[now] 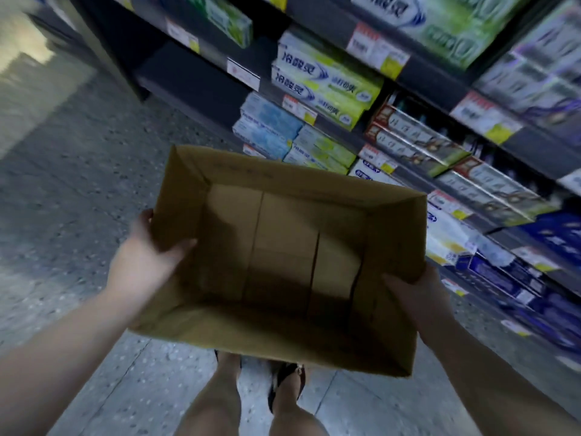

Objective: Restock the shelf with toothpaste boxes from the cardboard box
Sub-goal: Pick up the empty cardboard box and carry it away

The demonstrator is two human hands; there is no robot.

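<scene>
So the cardboard box is up in the air, held from both sides above the floor, right in front of the shelf. It's open at the top, and looking in you mostly see the folded bottom flaps and their seams.

The left grip is clamped on the box's left wall, with the thumb hooked over the rim and lying inside and the fingers on the outside. The right grip does the same on the right wall near the closest corner, pinching the cardboard with the thumb inside and the rest of the hand outside and under. The box is tipped a bit, and its far rim sits just in front of the lower shelf boards.

The toothpaste boxes are all on the shelf, stacked lying flat along the front edges of the boards:
- green and white ones on a middle board
- light blue ones at the left end of the board below
- red and brown ones further right
- dark blue ones lower down at the right

Price tags hang on the front lips of the boards. The whole shot is pretty blurry, so I can't read the small print.

Below the box you can see the person's bare legs and dark sandals on the speckled floor.
</scene>
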